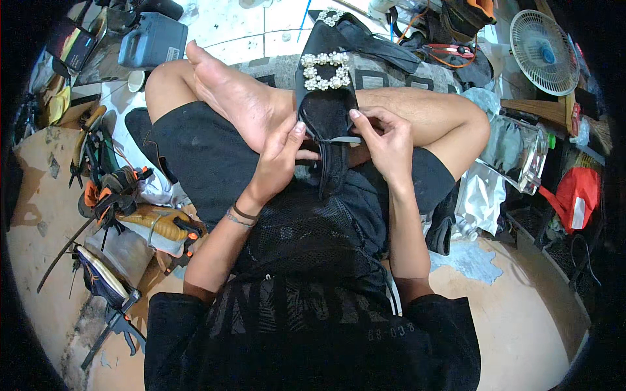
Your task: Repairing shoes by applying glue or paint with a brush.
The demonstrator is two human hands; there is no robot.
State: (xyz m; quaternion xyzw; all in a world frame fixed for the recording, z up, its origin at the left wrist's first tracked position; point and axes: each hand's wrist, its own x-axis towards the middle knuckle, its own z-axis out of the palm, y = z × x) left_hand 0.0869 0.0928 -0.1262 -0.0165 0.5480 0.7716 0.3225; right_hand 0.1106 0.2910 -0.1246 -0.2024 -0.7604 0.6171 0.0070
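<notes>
Above my lap I hold a black pointed shoe [328,105] with its toe facing away from me. A square buckle [326,70] of pale beads or stones sits on its front. My left hand [277,156] grips the left side of the opening, thumb on the edge and fingers underneath. On the opposite side, my right hand [390,144] pinches the rim between thumb and fingers. A dark strap or back part [334,171] hangs toward me between the hands, with a pale strip at its top. Just beyond lies a matching black shoe [355,32], partly hidden by the held one.
A patterned grey cushion [264,70] lies beyond my crossed legs. At left are a grey-blue jug [154,40], clamps [116,326] and a shoe [104,277]. A white fan [543,52], a clear container [521,153] and a red cloth item [577,199] stand at right.
</notes>
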